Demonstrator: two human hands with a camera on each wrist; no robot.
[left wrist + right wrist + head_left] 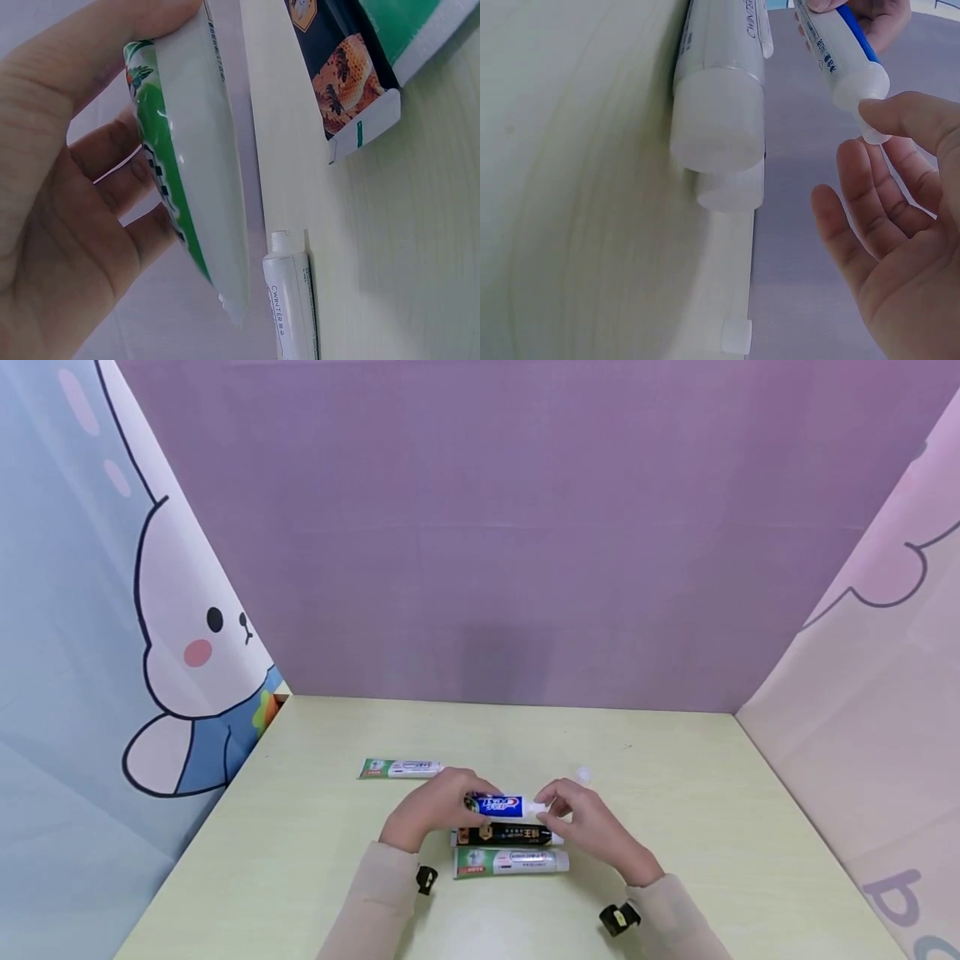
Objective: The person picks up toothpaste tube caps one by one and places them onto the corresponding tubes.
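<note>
My left hand (438,806) grips a blue, white and green toothpaste tube (501,806) by its flat end, raised above the table. The thumb and index finger of my right hand (588,822) pinch the narrow white tip at the tube's other end, while its other fingers spread loosely below in the right wrist view. Just in front lies a black toothpaste tube (510,835) with a honeycomb picture. Nearest me is a green and white toothpaste tube (513,862) with a white cap (718,120). The left wrist view shows the held tube's white and green side (199,150).
Another green and white toothpaste tube (401,768) lies farther back on the left, its bare nozzle (280,240) showing. A loose white cap (583,774) sits behind my right hand. The pale table (675,760) meets a purple backdrop (495,527) at the back.
</note>
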